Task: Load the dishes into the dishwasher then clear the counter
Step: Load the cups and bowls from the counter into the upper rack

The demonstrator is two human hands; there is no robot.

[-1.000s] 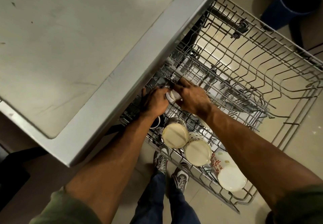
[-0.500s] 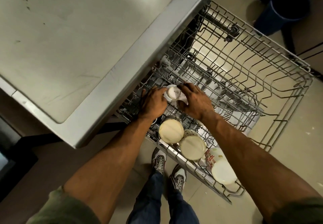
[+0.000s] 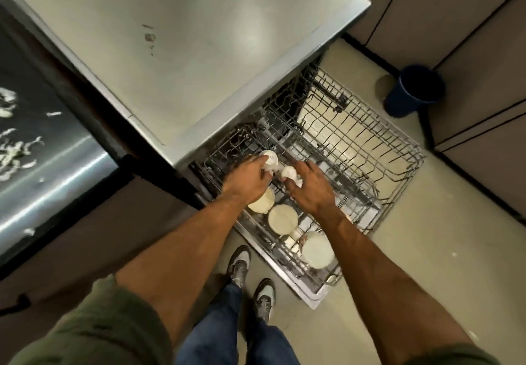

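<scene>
The left hand (image 3: pixel 247 184) grips a small white cup (image 3: pixel 269 159) at the rack's (image 3: pixel 355 125) left side; the right hand (image 3: pixel 311 189) pinches another white piece (image 3: pixel 289 171) just right of it

The white pieces (image 3: pixel 288 171) between left hand (image 3: pixel 247 183) and right hand (image 3: pixel 310 191) blur beyond naming; the left hand hides part of a cup (image 3: pixel 263 204).

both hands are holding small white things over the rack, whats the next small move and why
Probably lower the small white cup in the left hand onto the rack just behind the three cups that stand mouth down. The right hand grips a second small white piece beside it, so seating one first should clear room.
</scene>
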